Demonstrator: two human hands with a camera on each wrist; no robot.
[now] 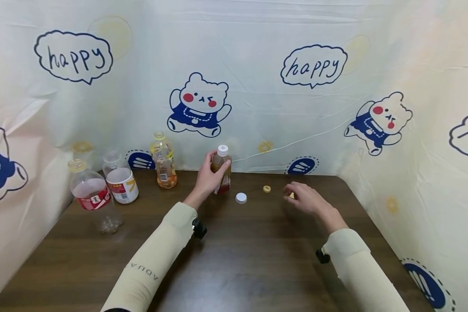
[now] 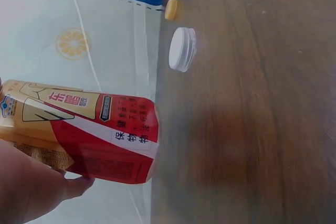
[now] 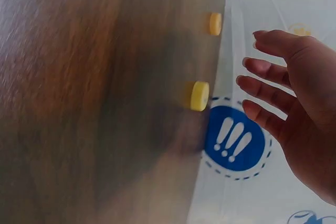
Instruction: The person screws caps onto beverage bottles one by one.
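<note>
While held, capped bottle (image 2: 81, 130), contents unclear

The dark brown, wood-grained worktop (image 1: 238, 268) has a soft sheen. The red-and-gold cylindrical plastic bottle (image 2: 100, 129) looks glossy; the white round plastic cap (image 1: 241, 198) and yellow round plastic caps (image 3: 199, 96) look smooth. The cream cloth sleeves (image 1: 156, 251) are matt, the white printed sheet (image 1: 253, 30) creased.

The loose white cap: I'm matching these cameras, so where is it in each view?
Head: the loose white cap lies just below centre.
Left wrist: the loose white cap is upper middle.
Right wrist: not in it.
Shared landmark: small orange cap, visible in all three, high in both wrist views.
</note>
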